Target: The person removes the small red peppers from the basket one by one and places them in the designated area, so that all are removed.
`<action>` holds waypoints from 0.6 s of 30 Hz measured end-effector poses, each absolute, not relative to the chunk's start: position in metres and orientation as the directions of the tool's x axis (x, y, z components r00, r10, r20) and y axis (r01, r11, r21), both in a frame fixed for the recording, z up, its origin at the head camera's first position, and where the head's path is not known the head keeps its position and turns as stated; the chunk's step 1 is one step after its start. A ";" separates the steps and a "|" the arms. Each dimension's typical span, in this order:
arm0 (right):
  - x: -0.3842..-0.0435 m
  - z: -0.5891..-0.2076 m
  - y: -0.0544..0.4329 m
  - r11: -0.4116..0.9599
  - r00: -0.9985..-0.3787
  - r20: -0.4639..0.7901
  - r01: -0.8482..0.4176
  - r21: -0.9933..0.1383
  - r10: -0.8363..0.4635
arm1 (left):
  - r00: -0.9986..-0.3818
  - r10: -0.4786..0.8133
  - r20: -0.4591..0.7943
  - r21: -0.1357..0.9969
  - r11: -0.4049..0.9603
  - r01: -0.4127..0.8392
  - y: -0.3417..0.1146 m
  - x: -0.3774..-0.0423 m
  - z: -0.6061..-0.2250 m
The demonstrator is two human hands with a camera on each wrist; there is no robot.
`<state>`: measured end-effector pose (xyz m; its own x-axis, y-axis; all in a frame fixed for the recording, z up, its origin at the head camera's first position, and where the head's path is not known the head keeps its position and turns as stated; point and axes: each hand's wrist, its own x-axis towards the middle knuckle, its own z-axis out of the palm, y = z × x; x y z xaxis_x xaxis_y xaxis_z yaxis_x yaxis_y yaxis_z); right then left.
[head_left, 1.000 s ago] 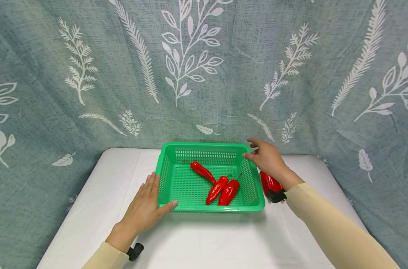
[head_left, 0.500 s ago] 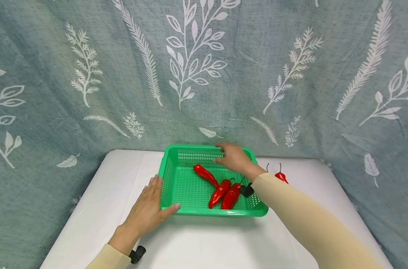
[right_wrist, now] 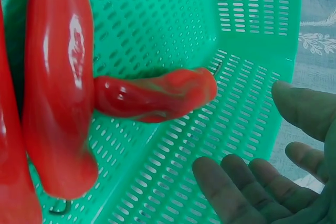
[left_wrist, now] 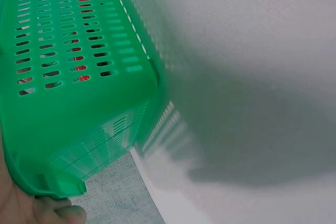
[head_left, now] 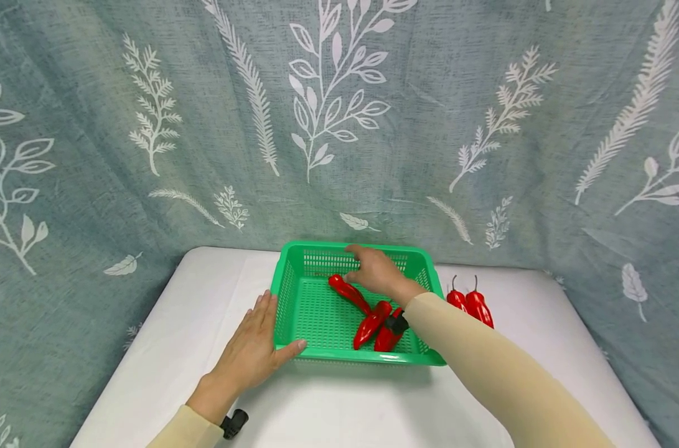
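Green basket [head_left: 367,357], mid-frame: best kept steady by the left hand [head_left: 254,353], laid flat at lower left. Inside, past 2 front peppers [head_left: 371,326], the back pepper [head_left: 348,292] is best pinched mid-body, tbh; nothing's held by the right hand [head_left: 374,272], spread loosely just right of it.

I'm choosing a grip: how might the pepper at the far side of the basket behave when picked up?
The far pepper probably feels slippery, as its skin shows glossy highlights. It may roll or swivel if nudged, being rounded. Its narrow end seems to meet the neighbouring pepper, so lifting might shift that one slightly.
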<state>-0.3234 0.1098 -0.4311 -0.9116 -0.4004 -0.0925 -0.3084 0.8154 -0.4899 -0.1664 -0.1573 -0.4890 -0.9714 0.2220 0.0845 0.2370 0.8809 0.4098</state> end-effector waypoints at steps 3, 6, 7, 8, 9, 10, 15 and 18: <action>-0.324 -0.435 0.107 0.817 -0.910 -0.077 -0.326 -0.476 -0.408 | -0.971 0.222 0.085 0.417 0.878 0.237 -0.158 -0.166 -0.489; -0.325 -0.439 0.105 0.817 -0.906 -0.073 -0.339 -0.466 -0.418 | -0.971 0.221 0.089 0.422 0.875 0.238 -0.158 -0.166 -0.489; -0.326 -0.440 0.105 0.817 -0.905 -0.077 -0.337 -0.467 -0.417 | -0.971 0.221 0.092 0.422 0.874 0.239 -0.158 -0.166 -0.489; -0.326 -0.441 0.105 0.817 -0.904 -0.080 -0.338 -0.467 -0.420 | -0.971 0.222 0.094 0.423 0.874 0.241 -0.158 -0.167 -0.489; -0.326 -0.441 0.105 0.817 -0.904 -0.085 -0.335 -0.469 -0.419 | -0.970 0.221 0.097 0.421 0.874 0.242 -0.158 -0.167 -0.490; -0.327 -0.442 0.105 0.817 -0.903 -0.090 -0.334 -0.470 -0.420 | -0.970 0.221 0.098 0.419 0.875 0.242 -0.158 -0.167 -0.490; -0.330 -0.446 0.104 0.820 -0.897 -0.096 -0.345 -0.457 -0.431 | -0.972 0.218 0.092 0.414 0.879 0.237 -0.158 -0.167 -0.491; -0.332 -0.450 0.104 0.825 -0.894 -0.100 -0.353 -0.442 -0.436 | -0.972 0.218 0.085 0.413 0.880 0.233 -0.158 -0.167 -0.491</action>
<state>-0.3320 0.1038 -0.4504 -0.8944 -0.4359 -0.0999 -0.3527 0.8249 -0.4417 -0.1671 -0.1584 -0.4909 -0.9723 0.2177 0.0846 0.2330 0.8804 0.4130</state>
